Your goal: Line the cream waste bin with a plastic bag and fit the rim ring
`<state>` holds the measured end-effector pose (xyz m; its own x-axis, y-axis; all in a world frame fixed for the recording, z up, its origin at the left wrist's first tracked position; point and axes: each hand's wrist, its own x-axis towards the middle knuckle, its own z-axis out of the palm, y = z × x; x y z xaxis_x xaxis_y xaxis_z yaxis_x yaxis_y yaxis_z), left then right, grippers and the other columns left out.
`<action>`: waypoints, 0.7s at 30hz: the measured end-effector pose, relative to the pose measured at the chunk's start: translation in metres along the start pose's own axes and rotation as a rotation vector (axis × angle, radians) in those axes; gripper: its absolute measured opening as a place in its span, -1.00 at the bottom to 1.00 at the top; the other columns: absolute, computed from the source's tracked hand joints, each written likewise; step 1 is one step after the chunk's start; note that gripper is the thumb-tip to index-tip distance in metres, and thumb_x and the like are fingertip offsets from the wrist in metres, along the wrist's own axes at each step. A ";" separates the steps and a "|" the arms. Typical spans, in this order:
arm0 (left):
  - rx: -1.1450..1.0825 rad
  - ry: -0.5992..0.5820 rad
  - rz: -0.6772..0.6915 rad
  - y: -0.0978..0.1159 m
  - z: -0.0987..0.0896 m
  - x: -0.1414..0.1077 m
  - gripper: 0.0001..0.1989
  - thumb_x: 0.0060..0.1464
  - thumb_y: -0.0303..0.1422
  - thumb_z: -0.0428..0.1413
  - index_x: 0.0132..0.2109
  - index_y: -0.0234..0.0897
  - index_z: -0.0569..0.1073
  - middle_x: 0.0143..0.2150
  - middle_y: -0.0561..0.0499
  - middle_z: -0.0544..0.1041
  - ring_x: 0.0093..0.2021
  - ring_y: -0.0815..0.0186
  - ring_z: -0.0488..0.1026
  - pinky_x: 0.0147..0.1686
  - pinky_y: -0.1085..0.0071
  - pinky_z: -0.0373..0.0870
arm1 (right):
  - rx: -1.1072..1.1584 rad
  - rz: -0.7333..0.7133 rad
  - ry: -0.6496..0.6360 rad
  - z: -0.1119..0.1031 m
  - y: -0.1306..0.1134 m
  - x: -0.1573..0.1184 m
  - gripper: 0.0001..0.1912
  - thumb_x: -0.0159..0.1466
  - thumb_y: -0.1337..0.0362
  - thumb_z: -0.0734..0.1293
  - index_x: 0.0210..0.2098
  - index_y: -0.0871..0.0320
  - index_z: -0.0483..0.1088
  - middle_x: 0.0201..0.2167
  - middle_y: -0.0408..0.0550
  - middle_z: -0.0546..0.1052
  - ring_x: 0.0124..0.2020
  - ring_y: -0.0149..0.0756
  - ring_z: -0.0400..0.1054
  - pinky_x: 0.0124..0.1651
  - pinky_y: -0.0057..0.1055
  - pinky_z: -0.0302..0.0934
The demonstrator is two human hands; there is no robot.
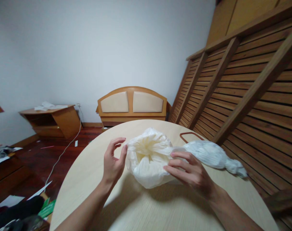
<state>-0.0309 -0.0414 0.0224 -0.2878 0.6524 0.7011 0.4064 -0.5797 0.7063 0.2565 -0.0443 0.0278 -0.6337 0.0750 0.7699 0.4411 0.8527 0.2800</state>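
Note:
A white plastic bag (150, 176) sits crumpled on the round table, its mouth gathered into pale yellowish folds facing up. My left hand (115, 158) is at the bag's left edge, fingers curved and thumb apart, with nothing visible between them. On the other side, my right hand (191, 168) has its fingertips on the bag's right rim and appears to grip the thin plastic there. Behind that hand lies a second white bag (208, 154), bundled and twisted narrow at its right end. A brown loop (184, 136) lies at its far side.
The pale round table (88, 179) fills the foreground. A slatted wooden panel (232, 106) leans along the right. Beyond the table stands a headboard (130, 102). At left are a low wooden cabinet (68, 123), a white cable (64, 150) and papers on the floor.

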 end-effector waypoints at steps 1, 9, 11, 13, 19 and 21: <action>0.019 -0.016 0.056 0.001 0.000 -0.001 -0.81 0.21 -0.23 0.16 -0.12 -0.23 0.52 -0.09 -0.10 0.57 0.00 0.19 0.51 -0.04 0.28 0.48 | 0.003 0.001 -0.006 0.001 0.000 0.000 -0.76 0.41 0.41 0.27 -0.05 0.07 0.55 -0.27 -0.09 0.65 0.01 -0.18 0.44 -0.04 -0.21 0.42; 0.129 -0.237 0.130 0.001 0.004 -0.004 -0.81 0.29 -0.29 0.06 -0.12 -0.18 0.57 -0.03 -0.11 0.55 0.01 0.19 0.51 -0.07 0.30 0.50 | 0.086 0.012 -0.004 0.004 -0.001 0.002 -0.78 0.37 0.41 0.32 -0.06 0.07 0.54 -0.29 -0.07 0.64 0.00 -0.16 0.44 -0.03 -0.20 0.43; 0.191 -0.250 0.204 0.000 0.001 -0.004 -0.78 0.28 -0.32 0.04 -0.04 -0.16 0.56 0.06 -0.15 0.52 0.09 0.15 0.48 -0.01 0.23 0.48 | 0.118 0.035 0.002 0.004 0.001 0.002 -0.79 0.37 0.40 0.32 -0.07 0.08 0.55 -0.30 -0.06 0.63 0.00 -0.15 0.44 -0.03 -0.20 0.44; 0.226 -0.255 0.385 0.002 -0.004 -0.004 -0.74 0.23 -0.35 0.06 0.01 -0.16 0.55 0.16 -0.19 0.47 0.16 0.08 0.43 0.08 0.13 0.44 | 0.138 0.065 0.021 0.005 0.003 0.001 -0.81 0.37 0.38 0.32 -0.10 0.09 0.56 -0.30 -0.04 0.62 -0.01 -0.15 0.43 -0.04 -0.20 0.45; 0.236 -0.605 0.813 0.013 -0.009 -0.006 -0.73 0.10 -0.26 0.20 -0.03 -0.13 0.54 -0.08 -0.10 0.64 -0.02 0.11 0.54 0.12 0.10 0.40 | 0.139 0.098 0.043 0.007 0.008 -0.004 -0.85 0.38 0.32 0.33 -0.13 0.10 0.56 -0.33 -0.04 0.61 -0.05 -0.15 0.43 -0.07 -0.21 0.44; 0.287 -0.695 0.808 0.013 -0.006 -0.006 -0.79 0.13 -0.33 0.19 -0.06 -0.11 0.54 -0.16 -0.03 0.67 -0.09 0.18 0.58 0.13 0.14 0.40 | 0.138 0.103 0.037 0.008 0.010 -0.006 -0.85 0.37 0.33 0.34 -0.12 0.09 0.56 -0.33 -0.05 0.61 -0.06 -0.16 0.43 -0.08 -0.22 0.43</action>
<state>-0.0290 -0.0559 0.0276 0.6672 0.3166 0.6742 0.4668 -0.8831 -0.0473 0.2597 -0.0322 0.0216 -0.5649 0.1491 0.8116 0.4099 0.9043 0.1191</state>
